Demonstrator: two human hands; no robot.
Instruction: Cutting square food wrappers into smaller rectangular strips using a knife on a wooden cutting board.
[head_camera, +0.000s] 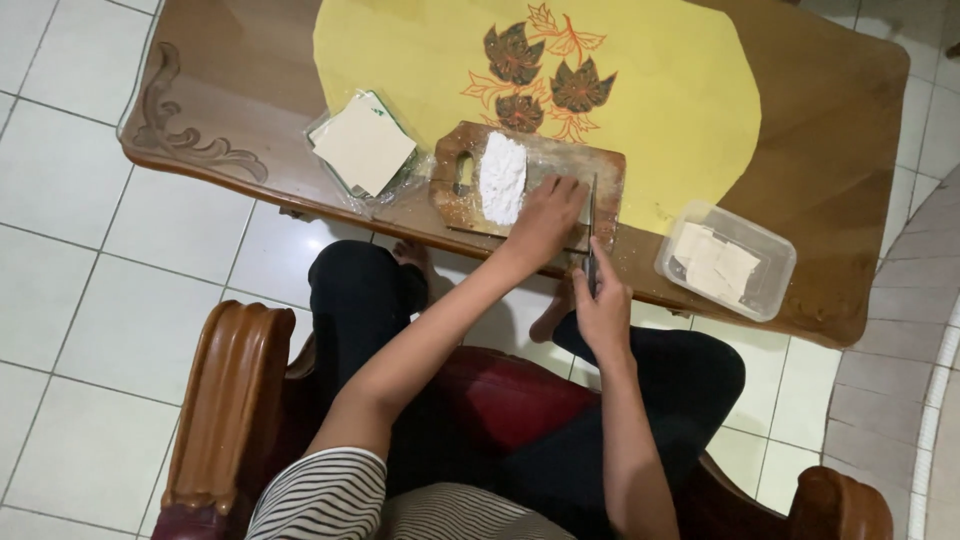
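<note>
A wooden cutting board (455, 205) lies at the near edge of a wooden table (830, 150). A heap of white flour (501, 178) sits on its left half. My left hand (545, 212) presses flat on the board's right half, over something pale that it hides. My right hand (603, 305) grips the handle of a knife (592, 225), whose blade runs along the board just right of my left hand.
A stack of pale square sheets (362, 143) lies in a plastic wrapper left of the board. A clear plastic box (775, 265) with cut pale pieces stands at the right. A yellow cloth (660, 90) with a leaf print covers the table's middle. I sit on a wooden armchair (225, 400).
</note>
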